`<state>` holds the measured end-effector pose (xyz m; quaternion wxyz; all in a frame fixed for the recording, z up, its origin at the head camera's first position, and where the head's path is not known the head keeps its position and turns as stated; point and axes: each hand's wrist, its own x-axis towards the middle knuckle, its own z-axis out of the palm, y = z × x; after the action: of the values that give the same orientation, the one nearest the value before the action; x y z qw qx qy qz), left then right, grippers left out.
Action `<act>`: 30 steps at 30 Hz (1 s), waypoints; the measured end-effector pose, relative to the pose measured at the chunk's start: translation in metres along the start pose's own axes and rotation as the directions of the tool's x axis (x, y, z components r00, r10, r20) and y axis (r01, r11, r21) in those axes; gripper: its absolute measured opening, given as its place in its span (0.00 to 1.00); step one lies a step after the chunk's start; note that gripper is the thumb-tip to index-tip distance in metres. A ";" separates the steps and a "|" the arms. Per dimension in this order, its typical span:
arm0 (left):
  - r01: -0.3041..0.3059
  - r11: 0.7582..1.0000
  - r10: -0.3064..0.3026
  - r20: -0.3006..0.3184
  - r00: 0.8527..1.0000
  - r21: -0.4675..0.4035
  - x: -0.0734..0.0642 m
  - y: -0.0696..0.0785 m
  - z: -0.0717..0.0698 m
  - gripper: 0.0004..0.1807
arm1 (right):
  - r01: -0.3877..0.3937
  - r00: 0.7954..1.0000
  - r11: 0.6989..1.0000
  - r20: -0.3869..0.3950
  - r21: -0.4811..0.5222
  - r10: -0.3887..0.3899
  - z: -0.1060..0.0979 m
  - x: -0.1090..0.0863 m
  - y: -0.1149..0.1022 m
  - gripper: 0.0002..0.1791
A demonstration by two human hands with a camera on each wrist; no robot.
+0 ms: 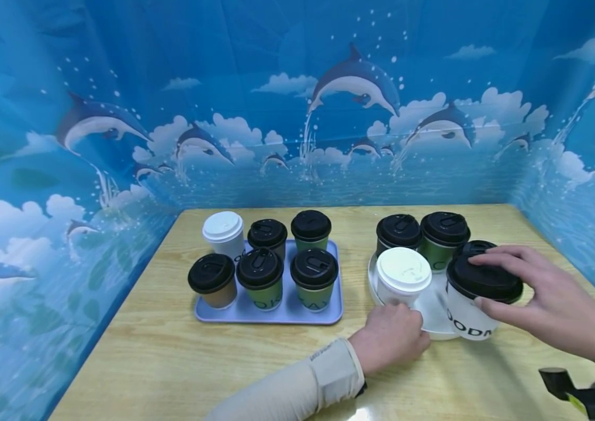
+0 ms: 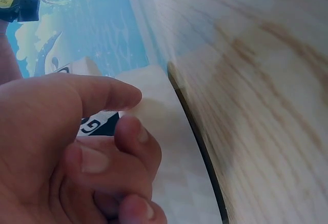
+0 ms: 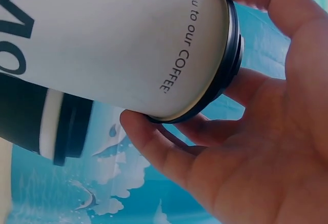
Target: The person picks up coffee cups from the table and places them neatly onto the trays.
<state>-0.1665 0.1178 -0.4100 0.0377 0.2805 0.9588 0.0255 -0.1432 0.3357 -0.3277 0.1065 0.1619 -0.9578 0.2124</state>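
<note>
My right hand (image 1: 545, 298) grips a white coffee cup (image 1: 473, 316) by its black lid, thumb at the near side and fingers over the top. The cup is upright and overlaps the right edge of a white plate (image 1: 436, 307). In the right wrist view, fingertips sit at the lid's rim and lettering shows on the cup wall (image 3: 113, 39). My left hand (image 1: 394, 336) holds the plate's front rim with curled fingers, close before a white-lidded cup (image 1: 402, 275). In the left wrist view, thumb and index fingertips lie against the plate's side (image 2: 179, 172).
Black-lidded cups (image 1: 398, 231) stand on the plate's back part, one partly hidden behind the held cup. To the left, a lavender tray (image 1: 276, 318) carries several lidded cups, one with a white lid (image 1: 222, 227). A blue dolphin-print curtain (image 1: 287, 146) encloses the wooden table (image 1: 161, 356).
</note>
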 end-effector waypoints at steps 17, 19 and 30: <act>0.010 0.999 -0.009 0.007 1.000 -0.031 0.001 0.000 0.000 0.19 | 0.046 0.999 0.997 -0.023 0.067 -0.044 0.021 0.007 -0.001 0.35; 0.007 0.999 -0.007 0.009 1.000 -0.031 0.001 0.000 0.001 0.20 | 0.038 0.999 0.997 -0.020 0.069 -0.037 0.023 0.007 -0.001 0.35; 0.003 1.000 -0.003 -0.003 1.000 0.005 0.001 0.000 0.000 0.17 | 0.028 0.999 0.997 -0.043 0.078 -0.025 0.035 0.005 -0.003 0.36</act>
<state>-0.1670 0.1181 -0.4105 0.0355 0.2789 0.9594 0.0236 -0.1515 0.3165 -0.3566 0.1229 0.1742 -0.9440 0.2517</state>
